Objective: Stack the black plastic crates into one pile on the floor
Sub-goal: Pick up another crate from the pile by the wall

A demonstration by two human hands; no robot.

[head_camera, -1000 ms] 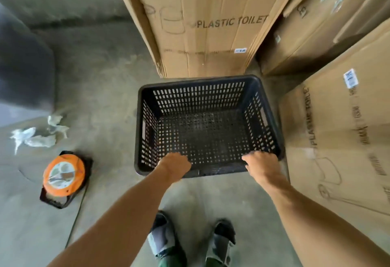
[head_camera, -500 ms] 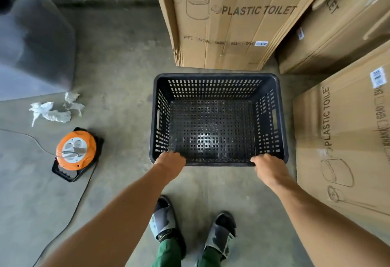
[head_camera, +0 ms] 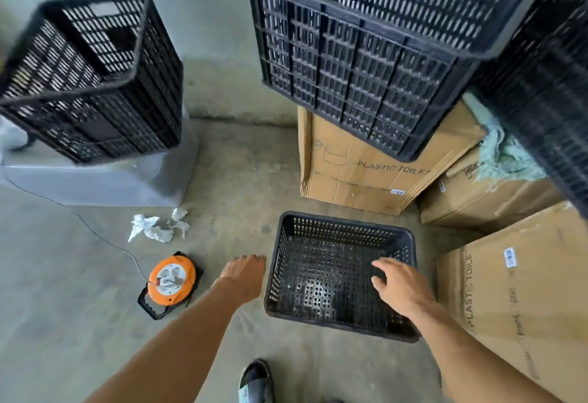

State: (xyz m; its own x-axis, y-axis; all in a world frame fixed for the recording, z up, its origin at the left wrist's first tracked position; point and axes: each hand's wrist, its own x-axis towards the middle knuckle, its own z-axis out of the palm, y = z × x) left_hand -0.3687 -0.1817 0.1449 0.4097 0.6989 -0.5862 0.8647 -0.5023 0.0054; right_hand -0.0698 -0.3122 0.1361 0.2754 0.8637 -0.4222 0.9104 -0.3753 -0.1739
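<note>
One black plastic crate (head_camera: 342,278) stands upright and empty on the concrete floor in front of me. My left hand (head_camera: 246,275) hovers just left of its wall, fingers loose, holding nothing. My right hand (head_camera: 399,284) floats above the crate's right side, fingers spread, also empty. A second black crate (head_camera: 95,77) rests on a grey wrapped block at the upper left. A third black crate (head_camera: 366,49) sits on top of a cardboard box behind the floor crate. The blurred edge of another black crate (head_camera: 553,90) fills the upper right.
Cardboard boxes marked "PLASTIC TOILET" stand behind (head_camera: 359,167) and to the right (head_camera: 521,300) of the floor crate. An orange cable reel (head_camera: 170,280) with its cord lies on the floor to the left, near crumpled white paper (head_camera: 156,227). My shoe (head_camera: 256,382) shows below.
Both hands have let go of the floor crate's near rim and lifted away. My view has risen, bringing the other crates into sight.
</note>
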